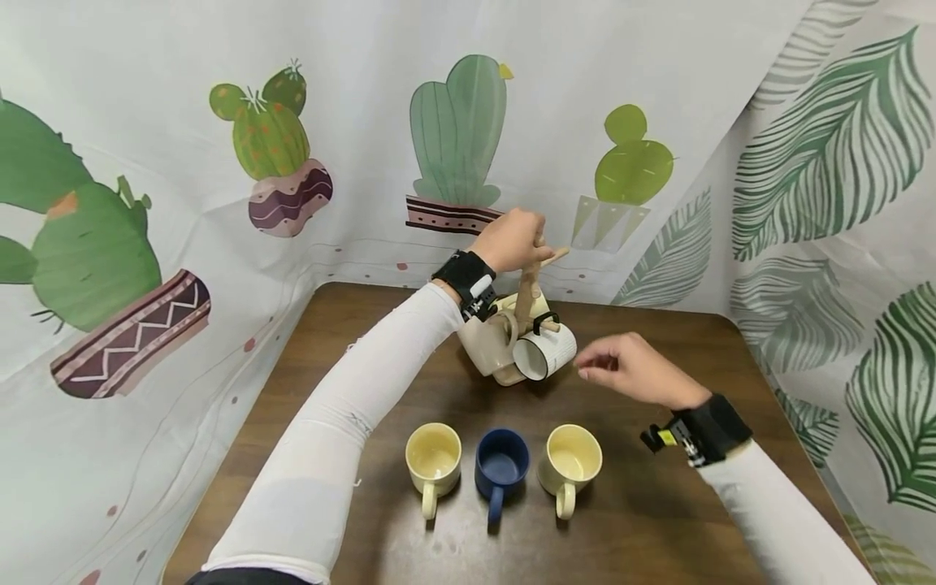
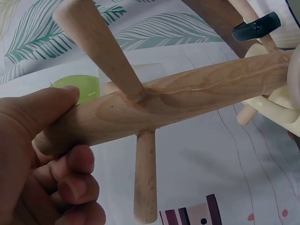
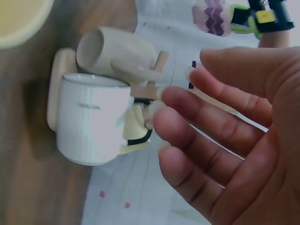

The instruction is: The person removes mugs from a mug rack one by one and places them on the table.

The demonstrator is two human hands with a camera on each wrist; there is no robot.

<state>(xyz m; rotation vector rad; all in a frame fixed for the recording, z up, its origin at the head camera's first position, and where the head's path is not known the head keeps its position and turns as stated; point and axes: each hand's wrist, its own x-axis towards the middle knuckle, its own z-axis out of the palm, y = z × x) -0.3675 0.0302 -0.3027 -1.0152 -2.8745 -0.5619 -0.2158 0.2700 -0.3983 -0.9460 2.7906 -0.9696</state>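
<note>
A wooden mug tree (image 1: 525,296) stands toward the back of the table, its post leaning slightly. My left hand (image 1: 515,237) grips the top of the post (image 2: 187,89), thumb on one side and fingers curled on the other. Hanging low on its pegs are a white mug (image 3: 91,122) with a black handle, a beige mug (image 3: 122,51) and a pale yellow mug (image 2: 279,105) mostly hidden behind them. My right hand (image 1: 636,370) is just right of the white mug, fingers loosely bent and holding nothing. Two upper pegs are bare in the left wrist view.
Nearer me, a row of three mugs stands upright on the brown table (image 1: 307,366): a yellow mug (image 1: 433,457), a blue mug (image 1: 501,463) and another yellow mug (image 1: 574,459), handles toward me. A cactus-print curtain (image 1: 351,122) hangs behind the table.
</note>
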